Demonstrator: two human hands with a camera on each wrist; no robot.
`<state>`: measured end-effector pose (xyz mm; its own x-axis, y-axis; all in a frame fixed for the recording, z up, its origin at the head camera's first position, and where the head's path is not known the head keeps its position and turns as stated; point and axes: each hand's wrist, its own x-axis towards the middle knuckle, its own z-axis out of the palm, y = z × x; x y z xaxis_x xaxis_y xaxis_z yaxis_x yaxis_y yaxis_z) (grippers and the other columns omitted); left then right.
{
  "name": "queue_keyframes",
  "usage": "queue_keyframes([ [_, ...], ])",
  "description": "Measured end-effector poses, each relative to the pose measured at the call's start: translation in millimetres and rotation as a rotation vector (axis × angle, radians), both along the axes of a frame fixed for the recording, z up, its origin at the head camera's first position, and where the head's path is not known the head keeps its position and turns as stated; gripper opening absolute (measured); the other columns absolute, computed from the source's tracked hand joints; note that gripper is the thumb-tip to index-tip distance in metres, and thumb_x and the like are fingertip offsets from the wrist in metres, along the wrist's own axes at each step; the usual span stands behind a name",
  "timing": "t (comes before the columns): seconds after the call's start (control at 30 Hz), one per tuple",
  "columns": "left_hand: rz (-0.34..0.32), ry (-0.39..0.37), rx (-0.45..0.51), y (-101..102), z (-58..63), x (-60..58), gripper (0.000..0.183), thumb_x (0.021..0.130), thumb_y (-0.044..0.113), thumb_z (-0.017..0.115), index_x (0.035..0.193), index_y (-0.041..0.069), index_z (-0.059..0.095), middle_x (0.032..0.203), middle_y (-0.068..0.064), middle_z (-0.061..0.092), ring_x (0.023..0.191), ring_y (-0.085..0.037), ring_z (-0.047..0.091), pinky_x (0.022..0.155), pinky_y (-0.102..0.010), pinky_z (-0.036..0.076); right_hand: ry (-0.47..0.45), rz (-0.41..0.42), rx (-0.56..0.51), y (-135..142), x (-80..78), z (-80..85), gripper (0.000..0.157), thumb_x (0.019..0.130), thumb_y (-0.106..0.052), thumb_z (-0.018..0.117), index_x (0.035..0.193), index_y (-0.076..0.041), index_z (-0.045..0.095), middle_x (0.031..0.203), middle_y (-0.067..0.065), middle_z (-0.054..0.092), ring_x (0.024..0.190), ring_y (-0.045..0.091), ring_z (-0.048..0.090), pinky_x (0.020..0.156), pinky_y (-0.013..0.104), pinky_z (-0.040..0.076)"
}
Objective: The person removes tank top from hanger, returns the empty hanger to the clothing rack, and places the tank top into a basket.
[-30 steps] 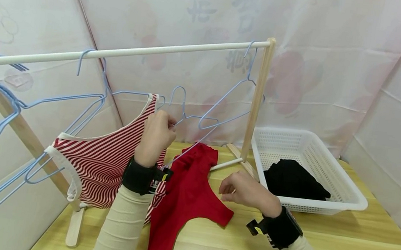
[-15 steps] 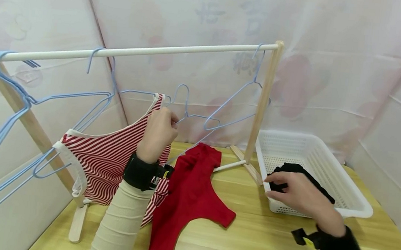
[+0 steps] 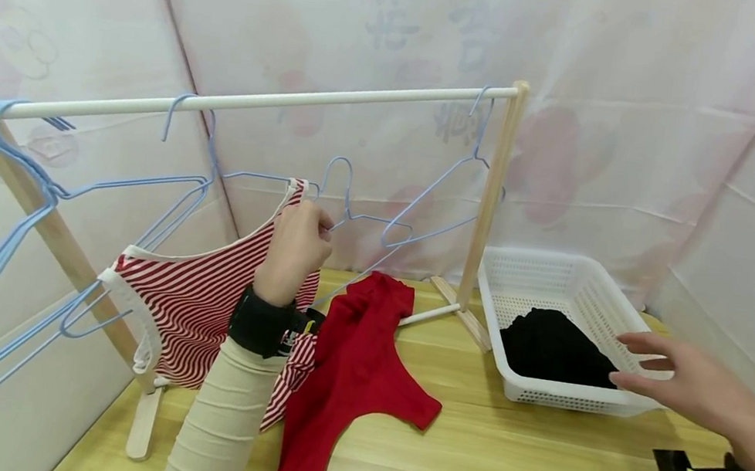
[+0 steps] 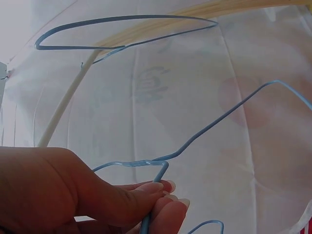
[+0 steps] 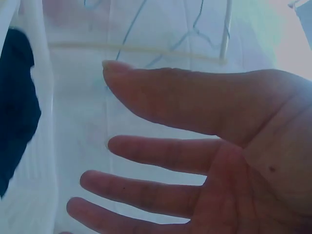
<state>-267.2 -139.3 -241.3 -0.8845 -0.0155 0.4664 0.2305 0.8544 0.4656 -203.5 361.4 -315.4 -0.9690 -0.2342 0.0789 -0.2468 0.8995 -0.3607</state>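
My left hand (image 3: 295, 246) pinches a light blue wire hanger (image 4: 195, 134) near its neck; the hook stands free above the fingers. The left wrist view shows thumb and fingertips closed round the wire. Below that hand a red garment (image 3: 360, 389) lies on the table, partly over a piece of striped cloth. My right hand (image 3: 696, 384) is at the right front corner of a white basket (image 3: 534, 393), fingers spread and holding nothing. Inside the basket lies a crumpled black garment (image 3: 556, 349). Whether the right hand touches the rim, I cannot tell.
A rack with a white rail (image 3: 281, 100) and wooden posts (image 3: 489, 202) spans the left and middle. A red-and-white striped garment (image 3: 194, 308) hangs on it. Several blue hangers (image 3: 6, 240) bunch at the left end; another hanger (image 3: 439, 184) hangs at the right.
My right hand has moved right, from beside the red garment across the basket's front to its right corner, and its fingers have spread. The left hand keeps its hold on the hanger.
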Motion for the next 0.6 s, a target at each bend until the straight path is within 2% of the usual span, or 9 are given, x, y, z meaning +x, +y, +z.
queue_keyframes([
  [0.27,0.001,-0.013,-0.008,0.9,1.4,-0.3,0.025,0.088,-0.006,0.061,0.106,-0.004,0.079,0.100,-0.019,0.079,0.102,-0.035,0.070,0.094,-0.048,0.055,-0.059,-0.088,0.032,37.0,-8.2,-5.7,0.079,0.095,-0.038,0.074,0.140,0.019,0.043,0.136,0.052,0.044,0.109,0.068,0.056,0.074,0.062,0.056],
  [0.47,0.004,-0.003,-0.012,-1.5,3.9,-0.5,0.026,0.088,-0.006,0.061,0.107,-0.004,0.079,0.103,-0.019,0.078,0.106,-0.037,0.069,0.099,-0.049,0.051,-0.110,-0.129,0.052,63.3,-17.6,-16.1,0.089,0.098,-0.044,0.069,0.144,0.023,0.032,0.138,0.056,0.034,0.113,0.075,0.045,0.076,0.068,0.051],
  [0.6,0.007,-0.015,-0.009,-1.6,4.6,-0.3,0.025,0.088,-0.006,0.062,0.107,-0.005,0.079,0.101,-0.020,0.078,0.103,-0.037,0.068,0.099,-0.049,0.050,-0.176,-0.148,0.034,81.7,-25.2,-26.9,0.095,0.100,-0.046,0.065,0.145,0.027,0.023,0.137,0.059,0.028,0.114,0.074,0.041,0.078,0.064,0.053],
])
